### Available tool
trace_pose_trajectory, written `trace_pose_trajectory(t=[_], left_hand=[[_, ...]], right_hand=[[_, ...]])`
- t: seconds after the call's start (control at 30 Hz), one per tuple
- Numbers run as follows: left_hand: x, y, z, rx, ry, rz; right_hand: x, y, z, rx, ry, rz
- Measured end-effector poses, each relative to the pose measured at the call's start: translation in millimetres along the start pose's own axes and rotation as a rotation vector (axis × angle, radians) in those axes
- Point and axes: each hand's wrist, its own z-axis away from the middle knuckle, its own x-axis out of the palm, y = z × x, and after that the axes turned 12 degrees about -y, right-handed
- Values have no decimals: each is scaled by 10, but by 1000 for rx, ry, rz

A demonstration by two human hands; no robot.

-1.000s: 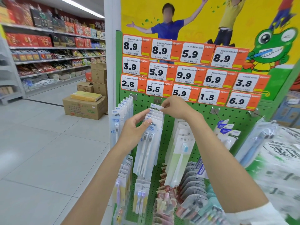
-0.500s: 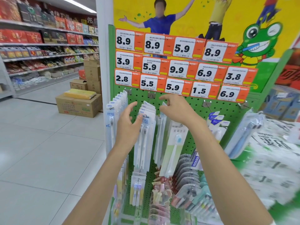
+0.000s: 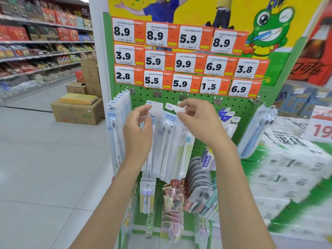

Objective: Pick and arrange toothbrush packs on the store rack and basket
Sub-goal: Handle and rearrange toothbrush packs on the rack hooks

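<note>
While your right hand (image 3: 195, 121) pinches the white header tab of a toothbrush pack (image 3: 168, 133) between thumb and fingertips, the pack hangs down in front of the green pegboard rack (image 3: 141, 97), just under the price tags (image 3: 183, 63); two dark-bristled brushes show through its blister. Can't tell if the tab sits on a hook. Your left hand (image 3: 138, 130) is up just beside it, fingers loosely curled, close in front of the stack of packs (image 3: 155, 106) on the next hook to the left; can't tell whether it pinches one or only touches. Right of the held pack, partly behind your right wrist, hangs a green-and-white pack (image 3: 185, 150) with one light-blue brush. At the rack's left edge is a row of blue-white packs (image 3: 116, 123), at its right edge a big pack with a blue brush (image 3: 256, 130), tilted. Lower rows carry smaller packs, one with purple brushes (image 3: 147, 196). A frog poster (image 3: 269, 24) tops the rack. On the floor to the left stands a cardboard box (image 3: 75, 113) with a yellow bundle on it, shelves behind
</note>
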Motion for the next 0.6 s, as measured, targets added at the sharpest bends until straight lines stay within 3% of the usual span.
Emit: trace_pose_trajectory(t=[0.1,0.27,0.43,0.6], left_hand=[[-6,84,39,14,-62,62],[-85,136,58,16,-20,133],[-195,153,25,-82,43,289],[-246,132,46,-168,53,380]], right_hand=[[26,-37,25,-44,39,-263],[195,-148,2,-91,93,-475],[390,-190,80,-60,-53,-516],[541,-199,122,-47,-35,-554]])
